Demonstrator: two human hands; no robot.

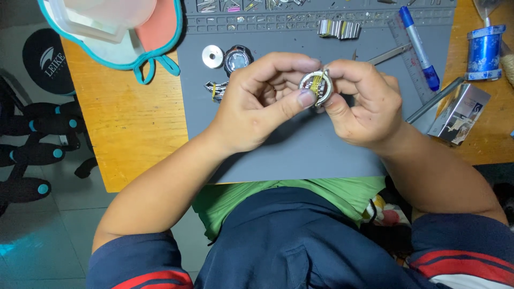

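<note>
Steel and a glint of gold showed in the small round watch case [316,85] that both hands held up over the middle of the grey work mat [300,144]. The left hand [257,104] was clamped on it, thumb pressed across the near edge and fingers curled over the far side. The right hand [364,101] was closed on the case's right side, thumb and forefinger pinching the rim. The two hands touched each other around it, so little of the case showed.

Just left of the left hand, on the mat, lay a silver disc [213,56], a second round watch part with a dark face [237,58] and a small metal band piece [216,90]. Farther away sat a folded metal bracelet [339,29] and a row of small tools in the mat's far tray [321,6]. To the right lay a clear ruler [405,53], a blue pen [419,45], a slim metal bar [435,99], a small printed box [459,113] and a blue tin [484,52]. A teal-edged apron [155,40] and a clear plastic tub [101,18] lay at the far left of the wooden table [134,123].

The grip looked tight yet small; I judged that a slip of either thumb could drop the case onto the mat or off its near edge into the lap, and that hard thumb pressure might smear or scratch the exposed face.
</note>
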